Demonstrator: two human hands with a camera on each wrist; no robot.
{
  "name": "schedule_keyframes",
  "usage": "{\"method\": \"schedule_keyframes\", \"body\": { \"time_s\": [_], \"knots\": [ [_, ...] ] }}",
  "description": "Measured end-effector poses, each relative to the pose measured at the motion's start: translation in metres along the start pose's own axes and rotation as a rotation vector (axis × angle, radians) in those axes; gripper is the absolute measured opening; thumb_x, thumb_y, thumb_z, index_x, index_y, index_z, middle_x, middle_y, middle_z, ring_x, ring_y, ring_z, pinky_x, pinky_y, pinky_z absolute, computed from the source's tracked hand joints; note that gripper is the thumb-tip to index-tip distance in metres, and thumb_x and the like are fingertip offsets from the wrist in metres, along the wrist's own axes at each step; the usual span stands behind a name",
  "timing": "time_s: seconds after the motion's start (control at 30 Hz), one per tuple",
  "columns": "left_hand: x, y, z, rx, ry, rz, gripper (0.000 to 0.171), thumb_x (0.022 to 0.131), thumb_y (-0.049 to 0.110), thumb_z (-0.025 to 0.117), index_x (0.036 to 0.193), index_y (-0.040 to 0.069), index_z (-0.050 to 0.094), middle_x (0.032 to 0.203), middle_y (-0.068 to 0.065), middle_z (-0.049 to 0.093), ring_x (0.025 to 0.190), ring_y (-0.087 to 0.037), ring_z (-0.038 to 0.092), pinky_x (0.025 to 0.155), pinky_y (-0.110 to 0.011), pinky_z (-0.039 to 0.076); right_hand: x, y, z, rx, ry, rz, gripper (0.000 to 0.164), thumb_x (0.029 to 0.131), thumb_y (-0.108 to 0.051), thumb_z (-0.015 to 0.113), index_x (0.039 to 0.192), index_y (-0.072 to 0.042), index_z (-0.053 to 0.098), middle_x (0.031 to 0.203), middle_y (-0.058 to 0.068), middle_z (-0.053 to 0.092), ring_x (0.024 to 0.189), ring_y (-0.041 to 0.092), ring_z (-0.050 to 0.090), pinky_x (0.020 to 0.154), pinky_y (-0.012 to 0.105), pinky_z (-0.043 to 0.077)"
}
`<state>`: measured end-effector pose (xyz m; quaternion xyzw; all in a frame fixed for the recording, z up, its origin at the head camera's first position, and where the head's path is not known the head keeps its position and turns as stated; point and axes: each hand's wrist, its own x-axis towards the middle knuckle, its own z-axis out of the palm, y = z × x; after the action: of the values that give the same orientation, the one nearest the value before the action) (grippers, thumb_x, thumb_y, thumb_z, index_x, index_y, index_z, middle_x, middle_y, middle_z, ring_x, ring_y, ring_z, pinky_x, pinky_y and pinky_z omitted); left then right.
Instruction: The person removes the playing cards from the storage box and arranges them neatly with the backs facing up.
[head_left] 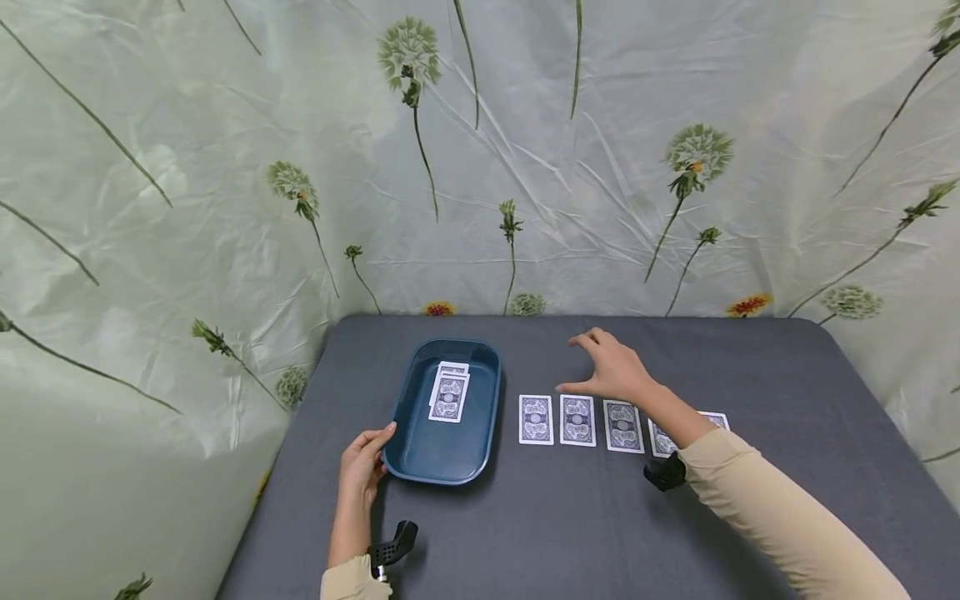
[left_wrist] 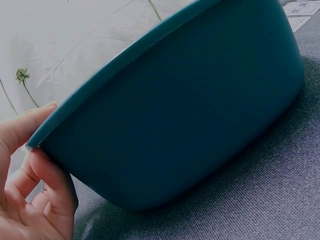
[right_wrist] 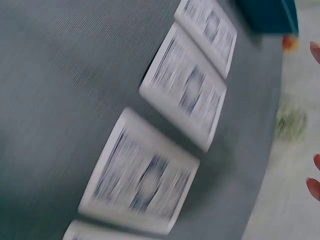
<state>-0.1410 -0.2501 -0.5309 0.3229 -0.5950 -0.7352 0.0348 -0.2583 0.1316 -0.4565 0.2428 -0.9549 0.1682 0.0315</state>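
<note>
My left hand (head_left: 363, 463) pinches the rim of a blue tray (head_left: 442, 472) at its near left corner, thumb above and fingers below, as the left wrist view also shows at the tray's rim (left_wrist: 100, 80). Inside the tray lie a few overlapping playing cards (head_left: 450, 398), patterned backs up. My right hand (head_left: 617, 367) hovers above a row of face-down playing cards (head_left: 577, 421), thumb and fingers spread apart with nothing between them. Its forearm partly hides the cards at the right end. In the right wrist view the cards (right_wrist: 145, 175) look blurred, and only fingertips (right_wrist: 314, 187) show.
A dark grey cloth (head_left: 570, 525) covers the table. Behind it hangs a pale curtain (head_left: 570, 183) with a dandelion print. The row of cards lies to the right of the tray, with small gaps between cards.
</note>
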Motion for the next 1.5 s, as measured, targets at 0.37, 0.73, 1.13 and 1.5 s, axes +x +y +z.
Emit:
{"method": "schedule_keyframes", "body": {
  "time_s": [0.37,0.73,1.13,1.5],
  "knots": [
    [0.002,0.001,0.001,-0.008,-0.009,-0.011,0.023,0.075,0.025,0.078,0.064,0.019,0.058,0.067,0.007,0.057,0.052,-0.005,0.051,0.047,-0.019,0.04,0.04,-0.075,0.024,0.01,-0.035,-0.193,0.066,0.066,-0.066,0.068,0.11,-0.018,0.057,0.103,0.005,0.05,0.078,0.016,0.044,0.059,0.03,0.041],
    [0.006,-0.003,-0.002,-0.022,0.01,0.0,0.024,0.075,0.022,0.078,0.062,0.018,0.058,0.065,0.006,0.056,0.048,-0.006,0.047,0.045,-0.019,0.038,0.053,-0.113,0.052,0.042,-0.072,-0.267,0.068,0.066,-0.058,0.074,0.117,-0.017,0.054,0.105,0.005,0.05,0.085,0.018,0.044,0.064,0.032,0.042],
    [0.005,-0.003,-0.003,-0.022,0.01,-0.008,0.024,0.074,0.024,0.078,0.065,0.017,0.057,0.063,0.004,0.054,0.048,-0.007,0.045,0.045,-0.021,0.038,0.061,-0.133,0.071,0.046,-0.149,-0.257,0.072,0.066,-0.058,0.073,0.12,-0.016,0.052,0.108,0.006,0.049,0.087,0.018,0.043,0.065,0.031,0.042],
    [0.005,-0.002,-0.004,0.001,0.009,0.008,0.025,0.073,0.026,0.079,0.066,0.017,0.056,0.065,0.004,0.051,0.049,-0.006,0.043,0.045,-0.021,0.038,0.074,-0.15,0.099,-0.044,-0.197,-0.227,0.075,0.065,-0.056,0.075,0.12,-0.012,0.051,0.11,0.01,0.048,0.098,0.022,0.045,0.077,0.035,0.044]
  ]
}}
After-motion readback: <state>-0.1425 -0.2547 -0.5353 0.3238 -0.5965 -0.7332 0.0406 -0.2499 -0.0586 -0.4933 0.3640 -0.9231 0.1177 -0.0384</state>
